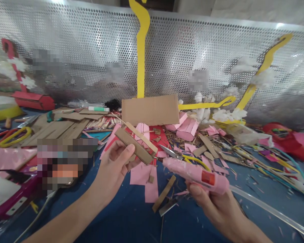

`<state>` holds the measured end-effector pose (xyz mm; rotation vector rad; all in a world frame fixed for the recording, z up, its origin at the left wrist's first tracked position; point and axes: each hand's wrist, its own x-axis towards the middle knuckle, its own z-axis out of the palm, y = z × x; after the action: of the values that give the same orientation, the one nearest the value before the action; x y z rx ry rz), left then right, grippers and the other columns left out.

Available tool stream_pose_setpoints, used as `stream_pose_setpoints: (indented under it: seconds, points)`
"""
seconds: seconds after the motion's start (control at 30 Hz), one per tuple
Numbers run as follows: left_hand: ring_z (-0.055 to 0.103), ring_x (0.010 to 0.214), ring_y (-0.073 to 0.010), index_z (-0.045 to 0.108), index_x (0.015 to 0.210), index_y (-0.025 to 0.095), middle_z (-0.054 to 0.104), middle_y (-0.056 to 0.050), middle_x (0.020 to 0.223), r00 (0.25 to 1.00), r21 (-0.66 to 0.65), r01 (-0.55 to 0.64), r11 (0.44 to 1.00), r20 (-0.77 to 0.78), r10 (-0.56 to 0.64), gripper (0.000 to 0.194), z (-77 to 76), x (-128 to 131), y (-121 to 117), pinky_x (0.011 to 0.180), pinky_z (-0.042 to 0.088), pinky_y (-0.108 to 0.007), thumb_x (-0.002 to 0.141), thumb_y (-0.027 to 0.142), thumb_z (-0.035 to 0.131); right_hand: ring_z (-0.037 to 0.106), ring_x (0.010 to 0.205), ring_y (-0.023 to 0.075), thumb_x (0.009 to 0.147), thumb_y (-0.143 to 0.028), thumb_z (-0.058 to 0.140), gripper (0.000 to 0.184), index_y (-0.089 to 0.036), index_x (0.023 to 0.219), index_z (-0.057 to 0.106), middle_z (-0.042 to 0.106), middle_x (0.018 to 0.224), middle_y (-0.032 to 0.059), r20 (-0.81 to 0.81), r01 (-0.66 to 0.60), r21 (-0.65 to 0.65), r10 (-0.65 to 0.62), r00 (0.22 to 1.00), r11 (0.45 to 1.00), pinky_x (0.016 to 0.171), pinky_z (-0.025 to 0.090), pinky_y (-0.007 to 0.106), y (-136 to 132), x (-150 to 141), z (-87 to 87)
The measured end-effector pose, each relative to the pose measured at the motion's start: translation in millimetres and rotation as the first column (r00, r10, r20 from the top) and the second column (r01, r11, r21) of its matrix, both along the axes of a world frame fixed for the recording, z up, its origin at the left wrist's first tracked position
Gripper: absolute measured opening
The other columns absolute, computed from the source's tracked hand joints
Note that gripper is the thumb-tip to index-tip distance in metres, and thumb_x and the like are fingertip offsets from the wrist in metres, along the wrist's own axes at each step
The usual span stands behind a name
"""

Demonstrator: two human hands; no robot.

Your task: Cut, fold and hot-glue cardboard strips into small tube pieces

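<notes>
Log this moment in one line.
left hand: holding cardboard piece | right hand: gripping pink glue gun, nozzle at cardboard's end

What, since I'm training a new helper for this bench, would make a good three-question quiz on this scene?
1. Multiple choice: what does the left hand hold?
A) a marker
B) a strip of brown cardboard
C) a pair of scissors

2. True or false: the right hand holds the pink glue gun.

3. Fill in the missing word: the tall wavy strip rising above the large cardboard panel is coloured ____.

Key: 1 B; 2 true; 3 yellow.
</notes>
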<state>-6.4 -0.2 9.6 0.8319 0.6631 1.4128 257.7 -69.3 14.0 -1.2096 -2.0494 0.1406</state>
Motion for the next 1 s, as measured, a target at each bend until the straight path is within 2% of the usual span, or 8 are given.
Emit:
stream_pose_setpoints:
  seconds: [0.13,0.23,0.5,0.67,0.8,1.0]
  points:
    - [0.077,0.098,-0.0212,0.070,0.092,0.021,0.077,-0.002,0.104,1.000,0.007,-0.005,1.000,-0.004,0.005,0.015,1.1,0.6,-1.6,0.085,0.067,-0.033,0.089,0.029,0.082,0.057,0.054,0.0160,0.106,-0.035,0.046,0.035,-0.021,0.079,0.062,0.062,0.060,0.0006,0.048,0.000,0.029,-0.002,0.999,1.000,0.054,0.051,0.027,0.0,0.8,0.5]
    - [0.077,0.098,-0.0211,0.069,0.091,0.021,0.078,-0.002,0.103,1.000,0.018,-0.010,1.000,-0.002,0.010,0.014,2.7,1.4,-1.9,0.084,0.068,-0.032,0.089,0.028,0.082,0.057,0.055,0.0161,0.107,-0.035,0.046,0.035,-0.021,0.079,0.061,0.063,0.062,0.0011,0.058,-0.007,0.023,0.006,0.998,1.000,0.056,0.053,0.027,0.0,1.0,0.9]
    - [0.077,0.101,-0.0229,0.068,0.092,0.020,0.079,-0.004,0.107,1.000,0.026,-0.011,1.000,-0.003,0.011,0.015,2.6,1.0,-1.4,0.084,0.068,-0.034,0.089,0.027,0.081,0.044,0.047,0.0121,0.106,-0.034,0.047,0.037,-0.021,0.073,0.057,0.052,0.055,-0.0033,0.008,-0.019,0.017,0.018,1.000,1.000,0.044,0.039,0.023,-1.0,-0.7,3.7]
    - [0.077,0.104,-0.0232,0.068,0.092,0.021,0.080,-0.004,0.111,1.000,0.032,-0.002,0.999,-0.010,0.003,0.013,3.1,0.8,-2.7,0.085,0.068,-0.033,0.091,0.027,0.080,0.046,0.049,0.0127,0.106,-0.034,0.048,0.034,-0.021,0.076,0.059,0.053,0.058,-0.0025,-0.026,-0.017,-0.033,0.016,1.000,0.999,0.046,0.039,0.023,-1.0,0.2,1.6]
    - [0.077,0.107,-0.0257,0.069,0.093,0.022,0.080,-0.004,0.111,1.000,0.020,-0.004,1.000,-0.012,0.005,0.014,3.5,0.6,-2.9,0.086,0.067,-0.036,0.089,0.028,0.081,0.046,0.051,0.0129,0.106,-0.035,0.048,0.038,-0.021,0.071,0.054,0.050,0.058,-0.0024,-0.040,0.007,-0.037,-0.009,0.999,0.999,0.046,0.040,0.023,-1.2,1.1,-0.5]
    - [0.077,0.105,-0.0252,0.070,0.095,0.022,0.080,-0.004,0.110,1.000,0.016,-0.007,1.000,-0.014,0.007,0.014,2.7,0.5,-3.1,0.085,0.067,-0.035,0.089,0.028,0.081,0.047,0.053,0.0142,0.106,-0.037,0.047,0.033,-0.022,0.078,0.056,0.052,0.063,-0.0013,-0.103,-0.015,-0.102,0.005,0.995,0.995,0.049,0.041,0.025,-0.2,-1.9,4.5]
